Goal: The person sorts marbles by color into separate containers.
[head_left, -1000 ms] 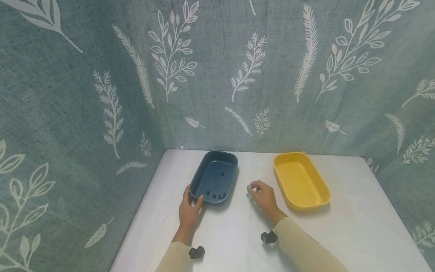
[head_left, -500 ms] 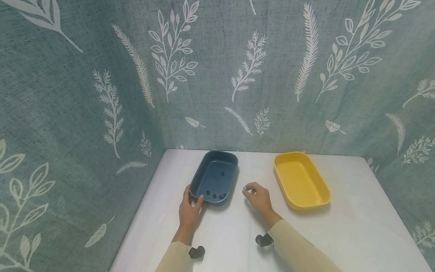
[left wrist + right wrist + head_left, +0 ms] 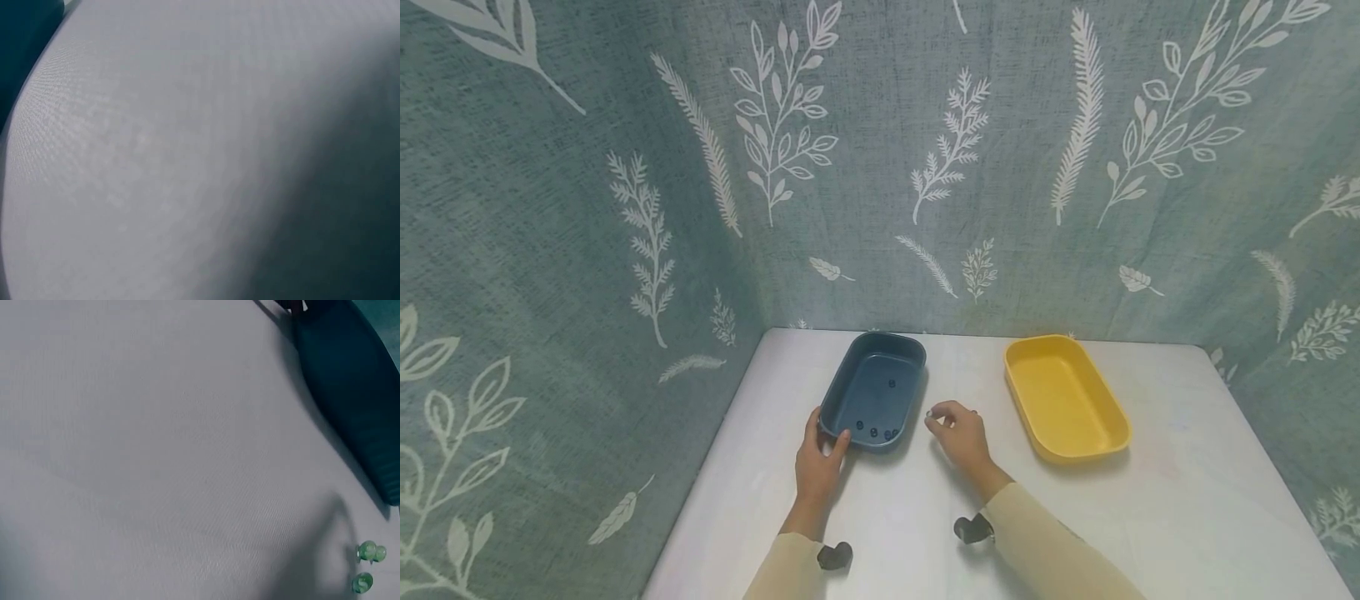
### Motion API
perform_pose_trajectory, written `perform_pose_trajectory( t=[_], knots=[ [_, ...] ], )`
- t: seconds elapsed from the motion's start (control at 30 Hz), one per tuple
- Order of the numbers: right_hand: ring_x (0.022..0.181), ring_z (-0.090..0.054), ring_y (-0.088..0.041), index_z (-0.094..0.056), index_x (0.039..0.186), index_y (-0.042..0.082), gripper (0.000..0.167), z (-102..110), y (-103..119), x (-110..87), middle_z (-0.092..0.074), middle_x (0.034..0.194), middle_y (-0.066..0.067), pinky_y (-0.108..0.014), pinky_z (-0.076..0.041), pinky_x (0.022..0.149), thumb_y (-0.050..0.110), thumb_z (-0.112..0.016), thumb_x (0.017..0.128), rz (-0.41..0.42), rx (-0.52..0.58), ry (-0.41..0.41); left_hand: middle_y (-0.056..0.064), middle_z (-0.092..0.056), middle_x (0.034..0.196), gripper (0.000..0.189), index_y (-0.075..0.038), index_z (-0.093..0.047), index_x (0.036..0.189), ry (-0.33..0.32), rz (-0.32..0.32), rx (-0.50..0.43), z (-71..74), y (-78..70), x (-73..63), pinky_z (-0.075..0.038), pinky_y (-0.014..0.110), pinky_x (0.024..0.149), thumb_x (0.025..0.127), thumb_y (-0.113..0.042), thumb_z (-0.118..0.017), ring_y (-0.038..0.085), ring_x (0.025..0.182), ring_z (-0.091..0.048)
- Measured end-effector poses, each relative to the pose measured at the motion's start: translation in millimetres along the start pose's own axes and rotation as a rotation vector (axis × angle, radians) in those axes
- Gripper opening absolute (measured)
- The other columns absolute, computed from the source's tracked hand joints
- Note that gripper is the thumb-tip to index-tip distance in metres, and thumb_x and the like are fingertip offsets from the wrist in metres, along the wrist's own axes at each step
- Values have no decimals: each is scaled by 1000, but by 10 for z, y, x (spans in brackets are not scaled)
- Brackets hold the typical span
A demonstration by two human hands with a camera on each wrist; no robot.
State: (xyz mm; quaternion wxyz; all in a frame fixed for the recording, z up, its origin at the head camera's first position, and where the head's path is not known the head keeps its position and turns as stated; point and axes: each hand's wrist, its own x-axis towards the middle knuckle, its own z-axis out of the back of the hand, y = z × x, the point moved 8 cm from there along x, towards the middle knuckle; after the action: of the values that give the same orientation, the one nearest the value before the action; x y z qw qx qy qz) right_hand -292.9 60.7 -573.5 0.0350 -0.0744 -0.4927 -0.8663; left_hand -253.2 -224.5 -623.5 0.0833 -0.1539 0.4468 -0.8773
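Observation:
My left hand (image 3: 817,471) grips the near left corner of a blue tray (image 3: 874,379), thumb over its rim. Inside the tray lie several small dark balls (image 3: 874,432), most along the near wall. To the right of the tray, my right hand (image 3: 961,435) pinches a small clear marble (image 3: 929,414) between thumb and fingertips. In the right wrist view, green glass marbles (image 3: 367,550) show at the lower right, beside a hand-shaped shadow; that hand's fingers are out of this view. The left wrist view catches only white tabletop and a corner of the blue tray (image 3: 25,44).
A yellow tray (image 3: 1067,400) stands on the white table (image 3: 895,533), right of my right hand. A patterned green curtain (image 3: 865,167) rises behind the table and along its left side. Dark cameras (image 3: 835,557) are worn at both wrists.
My right hand has moved left toward the blue tray with its fingers still pinched. A marble seen below its fingertips earlier no longer shows there. The left hand has stayed on the tray.

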Motion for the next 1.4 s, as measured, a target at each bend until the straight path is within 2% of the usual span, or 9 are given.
perform_pose_trajectory(
  t=[0.07, 0.17, 0.53, 0.57, 0.63, 0.73, 0.83, 1.1, 1.4],
  knots=[
    [75, -55, -15, -71, 97, 12, 15, -28, 7, 5, -69, 88, 4, -60, -21, 110, 20, -75, 84, -7, -9, 11, 0, -35, 155, 75, -20, -27, 153, -2, -1, 3, 3, -7, -1, -25, 45, 115, 93, -45, -64, 24, 141, -32],
    [76, -55, -15, -71, 98, 12, 16, -57, 22, 8, -70, 90, 4, -62, -16, 111, 21, -74, 85, -11, -23, 19, 1, -36, 154, 75, -19, -28, 153, -9, -4, 4, 10, -19, -2, -25, 47, 114, 92, -45, -65, 25, 141, -33],
    [77, -55, -12, -70, 99, 15, 16, -95, 83, 13, -70, 92, 6, -69, -10, 110, 21, -75, 85, -1, -46, 13, 3, -35, 154, 75, -20, -27, 153, -8, 2, -5, 14, -25, -7, -24, 48, 115, 92, -45, -64, 26, 141, -31],
    [77, -55, -12, -70, 99, 15, 16, -97, 90, 11, -70, 92, 6, -68, -12, 109, 21, -75, 85, 1, -38, 14, 3, -35, 155, 75, -20, -27, 153, -6, 1, -5, 13, -23, -8, -24, 48, 115, 92, -45, -64, 26, 141, -31],
    [77, -55, -12, -70, 98, 14, 15, -104, 100, 8, -70, 92, 5, -61, -28, 106, 19, -76, 85, 5, -17, 16, 2, -35, 155, 75, -21, -26, 154, -4, 0, -3, 10, -15, -10, -24, 47, 115, 93, -45, -64, 25, 142, -30],
    [76, -55, -12, -70, 99, 12, 16, -129, 110, 3, -69, 93, 5, -42, -48, 85, 16, -76, 84, 7, 11, 29, 0, -34, 155, 75, -24, -25, 154, -4, 1, -7, 14, -18, -16, -23, 45, 116, 93, -43, -64, 23, 142, -30],
    [76, -55, -11, -70, 100, 12, 17, -157, 113, -5, -68, 93, 5, -30, -48, 65, 16, -75, 84, -1, 20, 43, 1, -34, 155, 75, -24, -25, 154, -4, 6, -5, 17, -23, -18, -23, 45, 116, 93, -43, -64, 23, 142, -30],
    [74, -54, -10, -70, 98, 19, 15, -213, 134, -26, -68, 92, 10, -28, -46, 61, 20, -76, 84, -32, 2, 65, 2, -35, 154, 74, -23, -27, 153, -9, 8, -1, 18, -25, -10, -24, 46, 115, 93, -44, -64, 25, 141, -31],
    [72, -53, -10, -71, 100, 13, 17, -278, 234, -55, -67, 90, 10, -26, -46, 62, 22, -75, 85, 44, 0, 75, 0, -37, 154, 74, -22, -27, 153, -11, 4, -15, 17, -25, -10, -24, 45, 115, 93, -44, -64, 23, 141, -33]
  ],
)
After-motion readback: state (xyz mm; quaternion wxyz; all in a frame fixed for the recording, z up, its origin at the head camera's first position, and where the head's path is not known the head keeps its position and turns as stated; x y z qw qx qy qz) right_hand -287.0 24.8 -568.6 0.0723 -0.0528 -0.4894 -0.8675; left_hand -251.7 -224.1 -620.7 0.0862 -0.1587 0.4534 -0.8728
